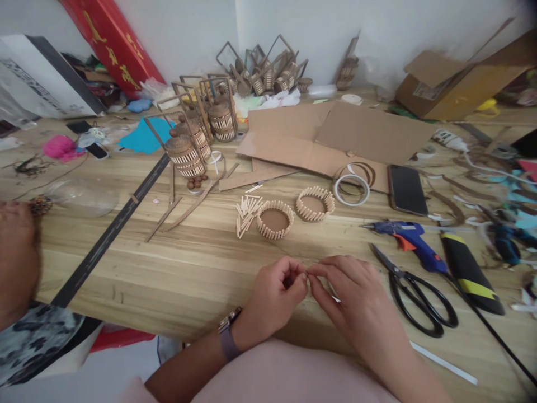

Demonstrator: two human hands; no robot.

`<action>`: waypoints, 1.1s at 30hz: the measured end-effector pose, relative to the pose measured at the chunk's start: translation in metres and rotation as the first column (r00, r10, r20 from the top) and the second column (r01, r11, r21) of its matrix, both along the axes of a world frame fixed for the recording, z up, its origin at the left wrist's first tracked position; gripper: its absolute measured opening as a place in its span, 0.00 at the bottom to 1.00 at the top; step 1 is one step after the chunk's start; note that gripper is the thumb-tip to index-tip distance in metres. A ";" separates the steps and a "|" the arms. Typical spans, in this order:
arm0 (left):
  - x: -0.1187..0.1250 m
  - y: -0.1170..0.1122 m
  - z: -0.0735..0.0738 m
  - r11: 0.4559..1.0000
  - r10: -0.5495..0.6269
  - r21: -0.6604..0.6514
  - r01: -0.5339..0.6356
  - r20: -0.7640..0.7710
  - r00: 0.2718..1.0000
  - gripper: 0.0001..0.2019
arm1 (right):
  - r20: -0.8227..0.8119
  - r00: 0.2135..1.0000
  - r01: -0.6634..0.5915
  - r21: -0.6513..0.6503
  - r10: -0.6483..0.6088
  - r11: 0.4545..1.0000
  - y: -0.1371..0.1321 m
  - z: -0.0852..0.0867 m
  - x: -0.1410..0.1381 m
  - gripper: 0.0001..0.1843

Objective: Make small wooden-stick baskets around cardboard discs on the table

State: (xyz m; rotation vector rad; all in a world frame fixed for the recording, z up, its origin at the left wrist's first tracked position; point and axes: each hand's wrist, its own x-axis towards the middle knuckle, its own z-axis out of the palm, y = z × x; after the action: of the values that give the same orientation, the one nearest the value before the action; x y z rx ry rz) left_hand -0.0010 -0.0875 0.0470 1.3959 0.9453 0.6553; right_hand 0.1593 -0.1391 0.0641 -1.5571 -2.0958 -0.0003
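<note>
My left hand (281,294) and my right hand (352,291) meet fingertip to fingertip above the near part of the table. Both are closed in a pinch; whatever lies between the fingertips is too small to name. Just beyond them stand two round cardboard pieces ringed with short wooden sticks, a left ring (275,234) and a right ring (315,217). Loose short sticks (247,210) lie in a pile against the left one. To the right of my right hand are black-handled scissors (413,291), blades partly apart, and a blue glue gun (413,239).
Flat cardboard sheets (293,134) and tape rolls (351,190) lie farther back, near a phone (408,189). Small stick-covered baskets (184,154) stand at back left. A black-and-yellow tool (470,268) is at right. Another person's arm (19,263) rests on the left.
</note>
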 end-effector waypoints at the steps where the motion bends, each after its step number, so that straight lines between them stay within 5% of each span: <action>1: -0.001 -0.001 0.000 1.000 -0.005 0.015 0.005 -0.008 1.000 0.05 | -0.003 1.000 -0.003 -0.012 0.002 1.000 0.000 0.000 0.001 0.06; 9: -0.001 -0.003 0.001 0.988 -0.002 0.155 0.013 -0.072 0.997 0.04 | 0.051 0.998 0.041 0.036 -0.043 0.999 0.000 0.004 -0.006 0.11; 17: -0.001 -0.004 0.003 0.986 -0.004 0.163 0.017 -0.079 0.997 0.04 | -0.013 0.999 0.039 0.067 -0.038 0.997 0.000 0.005 -0.008 0.11; 33: -0.002 -0.004 0.002 0.982 -0.033 0.186 0.044 -0.063 0.997 0.04 | -0.400 0.908 0.050 -0.185 -0.122 0.981 -0.001 0.008 -0.009 0.09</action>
State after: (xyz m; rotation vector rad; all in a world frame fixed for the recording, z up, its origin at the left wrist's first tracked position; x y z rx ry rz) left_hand -0.0030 -0.0918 0.0491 1.6045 0.9198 0.6902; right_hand 0.1506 -0.1404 0.0720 -1.5834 -1.7288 0.4495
